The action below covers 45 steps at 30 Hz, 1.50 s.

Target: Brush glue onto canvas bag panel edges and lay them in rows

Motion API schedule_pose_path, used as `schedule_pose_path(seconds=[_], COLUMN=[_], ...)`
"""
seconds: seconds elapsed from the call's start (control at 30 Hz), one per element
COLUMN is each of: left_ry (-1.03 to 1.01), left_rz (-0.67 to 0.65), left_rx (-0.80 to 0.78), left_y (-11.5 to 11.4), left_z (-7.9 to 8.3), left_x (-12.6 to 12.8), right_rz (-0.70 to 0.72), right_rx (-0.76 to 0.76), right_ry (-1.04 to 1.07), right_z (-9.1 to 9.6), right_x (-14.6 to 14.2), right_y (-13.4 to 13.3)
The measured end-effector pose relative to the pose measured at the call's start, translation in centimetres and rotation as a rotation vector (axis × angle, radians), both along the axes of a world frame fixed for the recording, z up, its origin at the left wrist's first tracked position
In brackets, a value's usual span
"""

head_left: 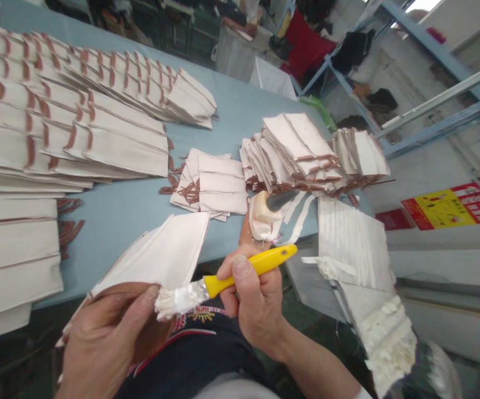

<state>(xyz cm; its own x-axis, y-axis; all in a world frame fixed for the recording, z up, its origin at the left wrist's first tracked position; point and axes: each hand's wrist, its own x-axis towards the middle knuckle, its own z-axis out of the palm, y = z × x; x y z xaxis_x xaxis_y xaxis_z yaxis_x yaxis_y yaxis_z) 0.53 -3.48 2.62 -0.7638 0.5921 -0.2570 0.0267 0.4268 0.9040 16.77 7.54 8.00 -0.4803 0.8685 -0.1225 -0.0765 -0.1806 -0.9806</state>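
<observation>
yellow-handled paintbrush with pale, caked bristles (225, 282) slants across the front of a worker's dark top (173, 366), its long axis running from the bristles, pointing to lower left, up to the rounded, holed handle end at upper right. the bristle tip stops just beside the thumb of the left hand (107, 332), close to the curved brown edge of a flat, cream, fabric-like panel (169, 249); whether bristle and panel touch cannot be told. the panel, too, climbs from lower left to upper right, its far end over the near edge of a blue-topped table (227, 124).

bare tabletop shows to the panel's left, as far as a stack of cream pieces with brown cords (11, 238). a narrower blue strip lies past its far end, short of a small pile of white rectangular pieces (223, 177). room is tighter beyond the handle: a cream block with a dark grey cone (265, 216) sits near the table's edge, and a pale, ridged sheet (352, 238) hangs down at right.

the right hand (252, 293) is curled around the yellow handle, thumb pressed on top. the left hand pinches the panel at its near end, thumb in sight, other fingers partly hidden.
</observation>
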Motion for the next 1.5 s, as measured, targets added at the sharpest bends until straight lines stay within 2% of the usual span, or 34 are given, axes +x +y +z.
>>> schedule_pose_path(seconds=[0.17,0.27,0.4,0.57,0.7,0.8,0.9,1.03,1.13,1.23,1.33,1.4,1.5], left_ry=[-0.001,-0.046,0.007,0.12,0.158,0.183,0.23,0.281,0.312,0.329,0.345,0.348,0.346], left_rz=[-0.006,-0.059,-0.094,-0.142,-0.129,-0.107,-0.083,-0.057,-0.034,-0.021,-0.036,-0.052,-0.052], left_rx=[-0.033,-0.013,0.031,0.086,0.13,0.158,0.176,0.197,0.206,0.207,0.205,0.202,0.176], left_y=[1.5,2.1,2.4,2.8,3.2,3.3,3.4,3.6,3.7,3.5,3.3,3.1,2.8], left_z=[1.2,1.7,1.0,0.2,0.4,0.3,-0.1,-0.6,-0.8,-1.0,-1.1,-1.2,-1.3], left_x=[0.2,-0.1,-0.9,-1.3,-1.3,-1.3,-1.1,-0.8,-0.5,-0.4,-0.4,-0.3,0.0], right_rz=[0.096,0.178,0.295,0.317,0.261,0.094,-0.055,-0.028,0.004,0.02,-0.04,-0.079,-0.033], right_rx=[0.039,0.15,0.319,0.479,0.478,0.482,0.569,0.804,0.937,0.841,0.713,0.748,0.902], right_ry=[-0.061,-0.164,-0.222,-0.369,-0.316,-0.219,-0.201,-0.298,-0.336,-0.285,-0.26,-0.277,-0.331], right_z=[-0.2,0.2,1.0,1.7,2.2,2.0,0.9,-0.5,-0.4,0.0,-0.3,-0.9,-1.8], right_x=[0.4,-0.3,-1.9,-2.4,-1.8,-1.3,-1.4,-1.9,-1.6,-1.1,-1.1,-1.3,-1.8], right_y=[0.9,2.6,4.7,5.8,6.0,5.8,5.2,3.7,2.4,1.8,2.4,3.1,3.5])
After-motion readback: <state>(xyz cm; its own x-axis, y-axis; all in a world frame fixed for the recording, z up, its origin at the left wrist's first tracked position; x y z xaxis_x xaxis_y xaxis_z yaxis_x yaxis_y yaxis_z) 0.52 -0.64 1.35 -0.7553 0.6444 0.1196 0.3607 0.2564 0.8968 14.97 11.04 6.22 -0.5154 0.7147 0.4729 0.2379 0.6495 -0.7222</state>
